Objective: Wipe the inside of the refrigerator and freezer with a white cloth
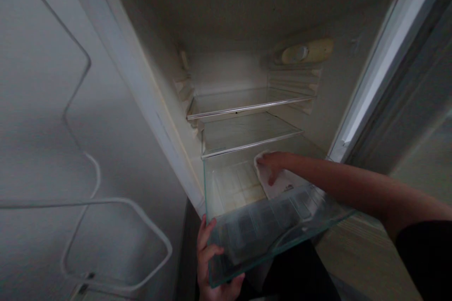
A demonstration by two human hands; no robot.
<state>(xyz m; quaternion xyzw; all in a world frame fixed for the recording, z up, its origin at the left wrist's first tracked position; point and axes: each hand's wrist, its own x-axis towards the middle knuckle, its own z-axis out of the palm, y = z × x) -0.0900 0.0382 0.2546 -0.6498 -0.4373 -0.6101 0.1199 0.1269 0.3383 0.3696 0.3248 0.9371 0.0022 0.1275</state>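
Note:
A clear glass shelf (243,240) with a greenish edge is pulled partway out of the refrigerator, tilted. My left hand (208,258) grips its near left corner, fingers on top and thumb near the front edge. My right hand (275,165) presses a white cloth (278,187) with a small dark print against the glass, farther back. Through the pane a pale drawer with ridges (233,183) can be seen below. Part of the cloth is hidden under my hand.
Two more glass shelves, an upper shelf (247,106) and a lower shelf (250,136), sit inside the refrigerator. A yellowed lamp housing (307,51) is on the right wall. The open door (399,70) stands at right. A white cable (141,211) hangs along the left wall.

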